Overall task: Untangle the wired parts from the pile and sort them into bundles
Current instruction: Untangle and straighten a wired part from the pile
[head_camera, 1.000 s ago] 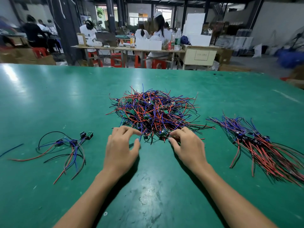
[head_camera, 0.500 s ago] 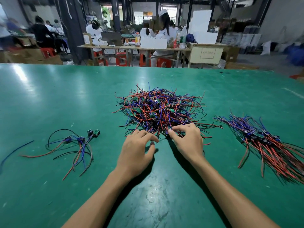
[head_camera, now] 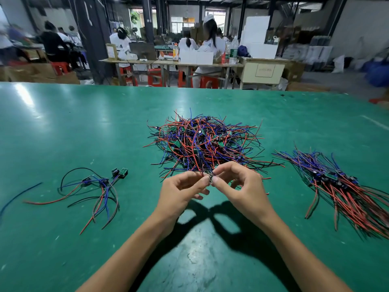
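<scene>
Head view, forward-down, near table (head_camera: pixel 63 127)

I see both forearms reaching forward and converging at centre. Left hand (head_camera: pixel 181 191) raised, fingers curled, thumb and forefinger pinched together at the tip. Right hand (head_camera: pixel 242 186) mirrors it, pinching likewise. The two pinches meet, fingertips (head_camera: pixel 214 179) touching. Wrists bare, slightly bent.

1. Pale cream cabinet (head_camera: pixel 264 73), upper right of the frame: a framed label on its front carries faint characters, too blurred to read.
2. No other text, brand or number is legible.
</scene>
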### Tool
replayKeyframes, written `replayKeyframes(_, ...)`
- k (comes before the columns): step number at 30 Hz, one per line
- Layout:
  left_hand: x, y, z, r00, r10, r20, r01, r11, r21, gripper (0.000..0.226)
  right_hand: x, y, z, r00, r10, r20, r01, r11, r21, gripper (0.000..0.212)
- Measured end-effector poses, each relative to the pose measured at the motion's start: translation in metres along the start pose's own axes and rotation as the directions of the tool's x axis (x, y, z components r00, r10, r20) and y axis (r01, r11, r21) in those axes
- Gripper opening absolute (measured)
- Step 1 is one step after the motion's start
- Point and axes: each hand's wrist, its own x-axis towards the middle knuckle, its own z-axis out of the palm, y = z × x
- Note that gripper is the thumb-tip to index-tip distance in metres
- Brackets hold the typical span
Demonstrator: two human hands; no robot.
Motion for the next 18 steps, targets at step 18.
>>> replayKeyframes(18, 0.0045, 0.0068, -0.0066, 0.997, -0.069, -0.023, 0.056, 0.933, -0.356, 0.048, -0.0046, -0.0011, 0.0062, 0.991, 0.122, -0.050, -0.101, 0.943, 0.317, 0.007)
